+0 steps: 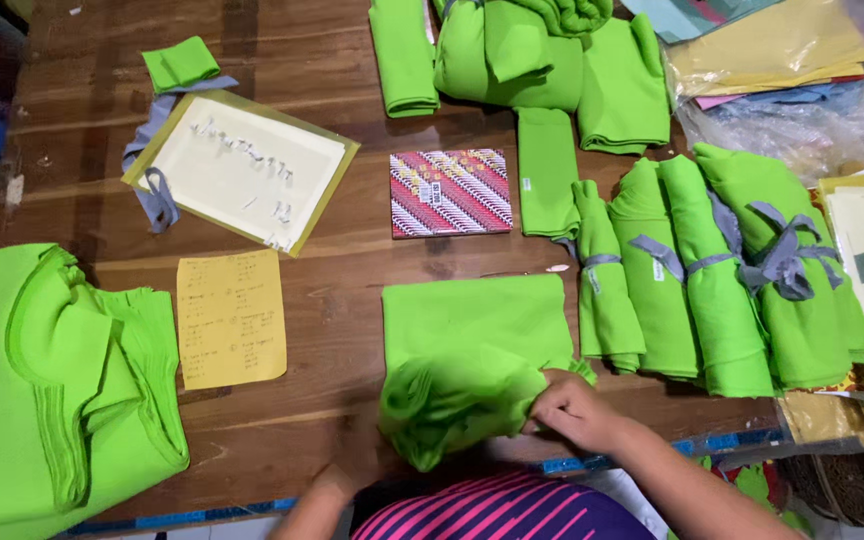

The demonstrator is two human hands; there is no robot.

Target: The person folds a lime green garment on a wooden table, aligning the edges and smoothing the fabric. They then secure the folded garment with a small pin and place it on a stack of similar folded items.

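Green garment [467, 375]: half rolled, on table [332, 300] before body. Right hand [570, 410] pinching roll's edge; left hand [327, 487] mostly hidden, grip untellable. Rolling step; next needs tightening. Tied bundles [712, 280] beyond right hand.

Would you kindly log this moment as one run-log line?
right hand: grips green cloth | left hand: at table edge, mostly hidden, grip unclear | nearby: yellow note, patterned booklet, tied green bundles
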